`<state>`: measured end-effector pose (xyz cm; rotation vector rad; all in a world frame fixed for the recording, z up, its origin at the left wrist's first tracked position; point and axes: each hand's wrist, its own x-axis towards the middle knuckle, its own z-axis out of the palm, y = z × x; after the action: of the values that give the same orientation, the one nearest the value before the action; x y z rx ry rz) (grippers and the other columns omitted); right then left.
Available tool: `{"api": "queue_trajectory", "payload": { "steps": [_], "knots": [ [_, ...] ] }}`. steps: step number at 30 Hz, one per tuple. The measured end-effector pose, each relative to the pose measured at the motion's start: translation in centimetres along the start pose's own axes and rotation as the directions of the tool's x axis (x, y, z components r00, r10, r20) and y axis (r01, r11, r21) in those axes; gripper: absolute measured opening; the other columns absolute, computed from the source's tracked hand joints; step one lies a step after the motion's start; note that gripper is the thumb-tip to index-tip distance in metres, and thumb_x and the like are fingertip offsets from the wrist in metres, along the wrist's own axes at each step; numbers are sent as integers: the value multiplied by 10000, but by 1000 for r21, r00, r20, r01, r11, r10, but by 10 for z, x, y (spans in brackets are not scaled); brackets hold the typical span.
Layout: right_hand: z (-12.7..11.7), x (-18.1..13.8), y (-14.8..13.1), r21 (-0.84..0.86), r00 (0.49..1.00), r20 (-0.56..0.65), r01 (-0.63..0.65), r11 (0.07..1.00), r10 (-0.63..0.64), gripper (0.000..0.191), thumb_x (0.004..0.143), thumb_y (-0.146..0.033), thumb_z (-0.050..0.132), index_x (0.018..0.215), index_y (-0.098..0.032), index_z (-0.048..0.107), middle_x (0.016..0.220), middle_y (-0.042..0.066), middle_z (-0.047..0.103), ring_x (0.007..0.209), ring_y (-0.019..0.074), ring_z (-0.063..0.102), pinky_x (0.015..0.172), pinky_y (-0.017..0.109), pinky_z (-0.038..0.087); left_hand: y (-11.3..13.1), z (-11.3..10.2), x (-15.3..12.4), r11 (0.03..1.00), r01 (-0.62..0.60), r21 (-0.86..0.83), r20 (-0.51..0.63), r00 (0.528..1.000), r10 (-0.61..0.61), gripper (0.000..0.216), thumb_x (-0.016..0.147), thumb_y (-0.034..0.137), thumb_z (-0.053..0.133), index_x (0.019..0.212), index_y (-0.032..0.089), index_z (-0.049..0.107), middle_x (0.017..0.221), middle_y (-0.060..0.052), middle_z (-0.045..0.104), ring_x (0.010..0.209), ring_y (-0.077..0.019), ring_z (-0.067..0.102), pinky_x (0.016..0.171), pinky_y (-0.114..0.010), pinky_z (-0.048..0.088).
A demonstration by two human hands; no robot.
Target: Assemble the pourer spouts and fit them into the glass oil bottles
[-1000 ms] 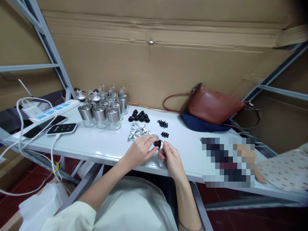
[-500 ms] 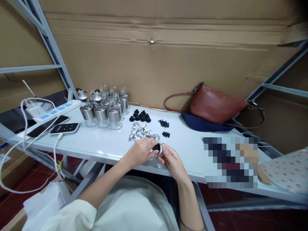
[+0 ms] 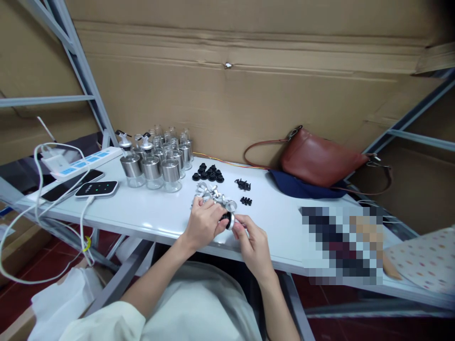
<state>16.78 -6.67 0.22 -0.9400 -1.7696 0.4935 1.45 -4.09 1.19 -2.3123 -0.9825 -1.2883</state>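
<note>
My left hand (image 3: 206, 222) is closed around the black ribbed end of a silver pour spout (image 3: 231, 221). On its other side my right hand (image 3: 253, 241) pinches the silver end between thumb and fingers; the tip is hidden there. Both hands are above the front part of the white table (image 3: 159, 210). Just beyond the left hand lies a heap of loose silver spout pieces (image 3: 213, 192), partly covered by its fingers. Behind them sit several black stoppers (image 3: 209, 173). Small black caps (image 3: 243, 184) and tiny black plugs (image 3: 246, 201) lie to the right in two groups.
Several glass bottles with steel bands (image 3: 171, 171) stand at the left back, two with spouts fitted. A power strip (image 3: 88, 161), a phone (image 3: 71, 184) and a white cabled device (image 3: 96, 189) lie far left. A brown bag (image 3: 320, 158) rests on dark blue cloth (image 3: 302, 186) at the right.
Both hands have shifted slightly left with the spout, and its silver rim has turned more side-on. My left fingers reach further over the silver heap. The camera view has tilted slightly.
</note>
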Motion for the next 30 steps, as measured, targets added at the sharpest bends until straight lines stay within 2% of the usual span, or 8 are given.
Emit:
{"api": "queue_trajectory", "payload": {
  "steps": [3,5,9,14,16,19,24,30],
  "knots": [
    [2,9,-1,-262,945,-23,309,914,-326,192,958,-247,393,911,-175,564,659,13,550,598,142,469,602,271,379,-2,1,-4,991,120,-61,-1,993,-120,477,978,343,180,727,161,542,594,-11,579,575,-146,449,666,-326,269],
    [4,15,1,-390,890,20,426,816,-455,184,959,-208,391,916,-165,564,651,21,562,621,154,466,632,285,377,-4,1,-6,976,196,-98,14,981,-195,472,974,326,176,709,166,532,586,-7,564,570,-143,455,665,-322,285],
    [6,21,4,-537,834,73,496,683,-547,134,937,-171,447,948,-158,580,659,35,604,690,180,472,693,311,365,-7,0,-6,921,338,-193,84,941,-327,454,960,304,182,647,177,485,578,1,549,570,-137,476,661,-306,324],
    [7,20,5,-535,817,79,518,667,-571,133,928,-150,456,960,-146,584,664,36,618,686,177,473,696,318,355,-9,-3,-5,813,490,-316,237,870,-432,458,947,349,209,557,193,389,504,18,455,516,-129,435,590,-271,347],
    [5,20,6,-471,837,66,506,723,-543,155,934,-155,428,951,-147,582,647,30,599,654,168,468,675,312,359,-10,-3,-4,803,491,-337,241,870,-431,469,950,385,221,561,191,395,520,15,444,532,-130,443,583,-263,352],
    [2,19,8,-319,897,20,423,848,-441,178,935,-180,405,934,-163,582,687,28,602,618,153,472,663,310,367,-12,-3,-4,817,426,-389,244,903,-355,465,951,445,250,649,178,482,612,-4,509,603,-138,489,611,-256,381],
    [-2,12,13,-113,992,-41,110,987,-115,207,921,-290,434,853,-201,609,745,31,625,693,174,517,679,312,390,-11,0,-5,832,355,-425,279,926,-253,397,954,447,279,869,162,542,787,-43,590,731,-159,544,695,-278,435],
    [-2,10,17,128,968,-94,-221,967,234,296,846,-471,517,764,-201,607,646,9,550,660,169,469,602,274,366,-10,2,-7,837,330,-436,303,930,-208,251,957,347,334,984,169,510,880,-58,596,794,-167,567,738,-302,471]
  ]
}}
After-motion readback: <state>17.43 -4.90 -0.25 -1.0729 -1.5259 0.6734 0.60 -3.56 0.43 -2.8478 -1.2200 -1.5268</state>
